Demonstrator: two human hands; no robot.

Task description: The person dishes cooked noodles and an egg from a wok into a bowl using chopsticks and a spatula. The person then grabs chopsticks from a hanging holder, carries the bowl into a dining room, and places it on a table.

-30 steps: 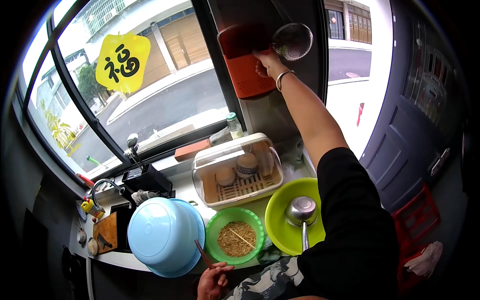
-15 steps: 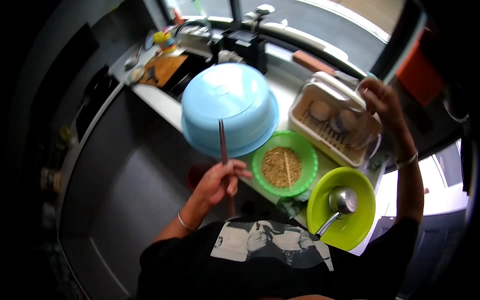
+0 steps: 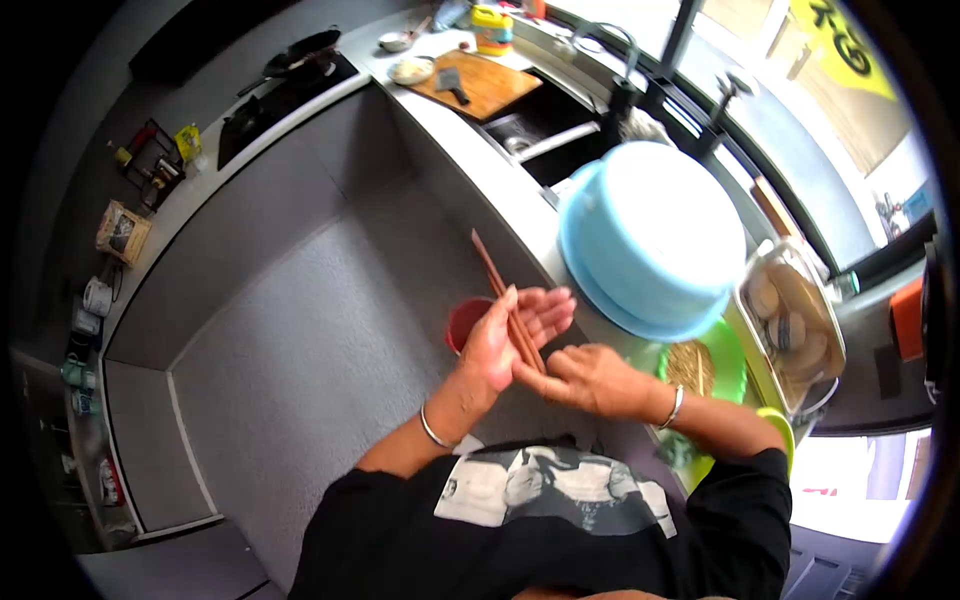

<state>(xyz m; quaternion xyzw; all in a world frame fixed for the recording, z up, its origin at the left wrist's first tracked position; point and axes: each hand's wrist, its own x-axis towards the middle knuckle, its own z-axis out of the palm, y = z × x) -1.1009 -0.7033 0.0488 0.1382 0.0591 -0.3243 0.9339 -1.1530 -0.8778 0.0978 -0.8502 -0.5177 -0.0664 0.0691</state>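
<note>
In front of my body, my left hand (image 3: 503, 340) is palm up with its fingers spread. Reddish-brown chopsticks (image 3: 489, 265) lie across that palm, held under the thumb, with their thin tips pointing away from me. My right hand (image 3: 592, 381) meets them at the near end, its fingers curled and one finger against the sticks. Beyond both hands, a large light-blue basin (image 3: 660, 240) rests upside down on the counter. Partly behind my right forearm is a green bowl (image 3: 733, 352) of brown grain-like pieces (image 3: 688, 367) with a pale stick in it.
A dish rack (image 3: 790, 320) with bowls stands at the right, near a yellow-green basin (image 3: 778, 425). Past the blue basin are the sink (image 3: 535, 130) and a cutting board (image 3: 485, 85) with a cleaver (image 3: 452, 84). A red bucket (image 3: 465, 322) sits below my hands. The stove (image 3: 280, 110) is far left.
My right hand has come down from beside the dish rack to the chopsticks in my left hand. My left palm has turned upward. The view has swung left, showing more floor and stove.
</note>
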